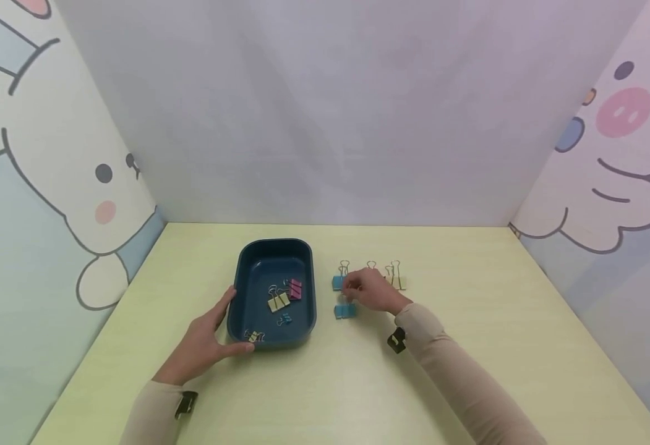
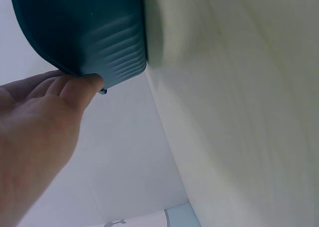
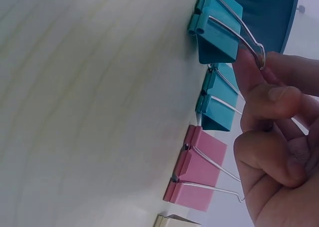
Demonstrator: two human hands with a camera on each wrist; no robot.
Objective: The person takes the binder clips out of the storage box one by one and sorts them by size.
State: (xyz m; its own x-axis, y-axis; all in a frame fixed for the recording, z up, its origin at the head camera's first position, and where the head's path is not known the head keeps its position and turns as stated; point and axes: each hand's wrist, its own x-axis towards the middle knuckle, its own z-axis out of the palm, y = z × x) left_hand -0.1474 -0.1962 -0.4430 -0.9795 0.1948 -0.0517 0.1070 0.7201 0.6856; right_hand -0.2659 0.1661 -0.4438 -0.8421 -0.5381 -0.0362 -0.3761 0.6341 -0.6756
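While the tray (image 1: 260,285) is gripped by the left hand's thumb and fingers (image 1: 205,347), the nearer blue clip (image 1: 344,311) is found right of it, crosswise, beneath the right hand's (image 1: 372,289) curled fingertips; whether it is pinched cannot be told.

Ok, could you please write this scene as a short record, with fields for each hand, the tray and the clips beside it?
Left hand: touches the left side and near edge of the dark blue tray
Right hand: at the nearer blue clip; whether it pinches it is unclear
In the tray: pink clip, pale yellow clip, small blue clip, small yellow clip
Right of the tray: nearer blue clip, farther blue clip, larger pink clip, larger pale clip
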